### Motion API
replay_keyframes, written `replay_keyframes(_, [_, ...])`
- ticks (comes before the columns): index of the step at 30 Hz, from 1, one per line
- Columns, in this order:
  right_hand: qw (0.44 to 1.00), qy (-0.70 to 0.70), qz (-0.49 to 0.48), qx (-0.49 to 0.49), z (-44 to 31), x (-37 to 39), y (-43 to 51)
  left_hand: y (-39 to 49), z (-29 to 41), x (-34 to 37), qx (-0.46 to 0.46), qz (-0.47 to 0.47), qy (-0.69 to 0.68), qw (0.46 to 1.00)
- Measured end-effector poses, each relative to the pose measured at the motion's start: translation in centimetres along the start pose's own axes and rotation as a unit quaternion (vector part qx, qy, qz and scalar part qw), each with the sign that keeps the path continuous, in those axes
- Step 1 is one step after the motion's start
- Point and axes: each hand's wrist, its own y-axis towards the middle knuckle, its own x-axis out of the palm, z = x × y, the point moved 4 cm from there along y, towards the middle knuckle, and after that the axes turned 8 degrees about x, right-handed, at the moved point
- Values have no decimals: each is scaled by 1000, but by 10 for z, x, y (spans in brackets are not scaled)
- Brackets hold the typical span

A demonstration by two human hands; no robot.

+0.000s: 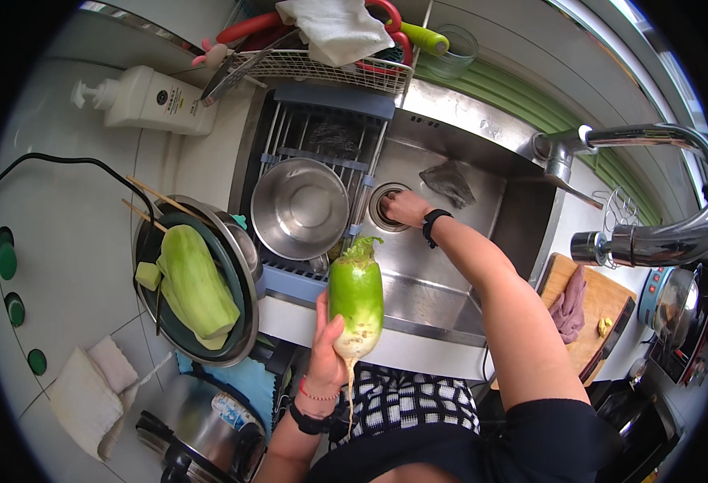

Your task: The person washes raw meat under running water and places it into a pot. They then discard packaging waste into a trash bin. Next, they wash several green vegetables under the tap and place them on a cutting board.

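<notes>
My left hand [325,353] holds a green radish [357,299] upright in front of the sink's near edge, its leafy stub up and its thin root hanging down. Inside the stainless steel sink [426,253], my right hand [403,208] reaches down to the round drain [384,192]; its fingertips are over the drain opening, and whether they grip anything is hidden. A crumpled dark mesh piece [449,183] lies on the sink floor beyond that hand. To the left, a steel pot [299,208] rests on the drying rack [312,290].
Peeled pale green vegetables [200,281] fill a dark bowl [240,329] at the left, with chopsticks [167,196] beside it. The chrome faucet [650,241] juts in from the right. A cutting board [595,302] bears a mauve cloth [569,308]. A wire basket [330,67] stands behind the rack.
</notes>
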Motion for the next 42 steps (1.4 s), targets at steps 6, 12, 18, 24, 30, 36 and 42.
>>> replay_keyframes(6, [999,2,-2,-34,5,4,2,-3,1,-2,4,7,-9,1000])
replay_keyframes(12, [1000,0,-20,-19,7,3,4,-5,0,-3,6,7,-14,1000])
replay_keyframes(18, [997,41,-63,29,5,-2,6,-8,-2,-3,7,16,-27,999])
replay_keyframes(24, [990,93,-33,99,9,-19,-6,-10,-3,-3,-6,-4,-42,999])
replay_keyframes(30, [994,94,23,60,5,-30,-23,-9,-9,-6,-7,0,-40,999])
replay_keyframes(36, [983,113,22,145,10,-36,-18,-9,-11,-7,9,12,-25,1000])
replay_keyframes(42, [961,183,29,206,18,-40,-19,-9,-11,-8,18,17,-24,999])
